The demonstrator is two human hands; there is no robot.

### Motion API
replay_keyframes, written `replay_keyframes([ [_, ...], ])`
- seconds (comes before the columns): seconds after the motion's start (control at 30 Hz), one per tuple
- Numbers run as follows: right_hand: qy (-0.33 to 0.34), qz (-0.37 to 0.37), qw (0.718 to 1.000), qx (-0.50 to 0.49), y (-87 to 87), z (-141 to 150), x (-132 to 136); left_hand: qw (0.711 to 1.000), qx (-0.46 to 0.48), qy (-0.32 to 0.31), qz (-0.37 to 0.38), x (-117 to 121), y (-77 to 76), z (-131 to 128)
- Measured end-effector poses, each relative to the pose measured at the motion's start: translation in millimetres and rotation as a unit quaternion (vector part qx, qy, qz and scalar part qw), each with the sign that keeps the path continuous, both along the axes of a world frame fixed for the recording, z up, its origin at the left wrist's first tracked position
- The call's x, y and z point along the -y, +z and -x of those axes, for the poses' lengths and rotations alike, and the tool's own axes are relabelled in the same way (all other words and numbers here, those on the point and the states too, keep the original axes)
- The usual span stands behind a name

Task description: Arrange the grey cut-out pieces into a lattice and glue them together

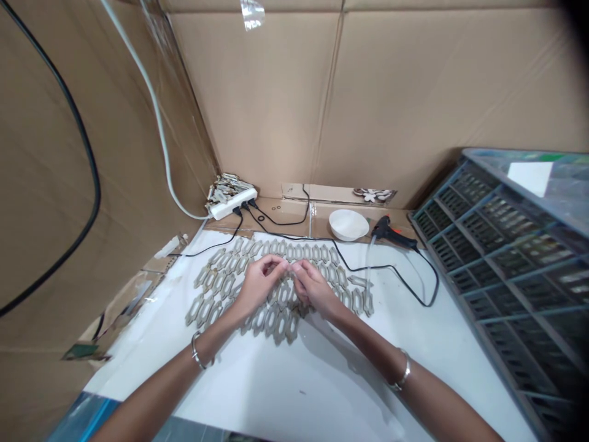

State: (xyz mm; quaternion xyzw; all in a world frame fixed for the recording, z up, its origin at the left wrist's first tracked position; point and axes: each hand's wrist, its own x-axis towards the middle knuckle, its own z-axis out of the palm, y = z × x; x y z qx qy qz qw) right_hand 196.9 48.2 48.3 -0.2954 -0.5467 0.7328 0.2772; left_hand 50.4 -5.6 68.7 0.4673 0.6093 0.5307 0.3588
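My left hand [261, 279] and my right hand [313, 285] meet at the fingertips, thumbs and forefingers pinched together. Whatever lies between them is too small or hidden to make out. Below and around both hands, rows of grey elongated ring-shaped pieces [260, 319] with pointed ends lie on the white table top [276, 380]. My hands cover part of the middle rows. Each wrist wears a silver bangle.
A black glue gun [391, 234] lies at the back right beside a white bowl [348, 225]. A white power strip [233, 204] with black cables stands before a pile of slim pieces [227, 187]. A grey plastic crate [497, 245] borders the right; cardboard walls [257, 92] enclose the back and left.
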Motion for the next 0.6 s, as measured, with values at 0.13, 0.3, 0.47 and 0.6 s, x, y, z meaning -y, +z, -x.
replay_keyframes([
  [0.13,0.009,-0.016,1.0,0.009,-1.0,0,0,0.999,0.05,0.003,0.01,-6,-4.5,9],
  [0.3,0.027,0.011,0.999,0.019,10.0,-3,15,0.999,0.039,0.0,0.01,-16,-8.9,29],
  [0.47,0.068,0.025,0.996,0.06,22.6,-4,35,0.995,-0.099,-0.017,0.015,-22,-16.8,43],
  [0.6,0.092,0.022,0.993,0.067,25.0,-4,41,0.984,-0.176,-0.031,0.011,-25,-24.7,46],
])
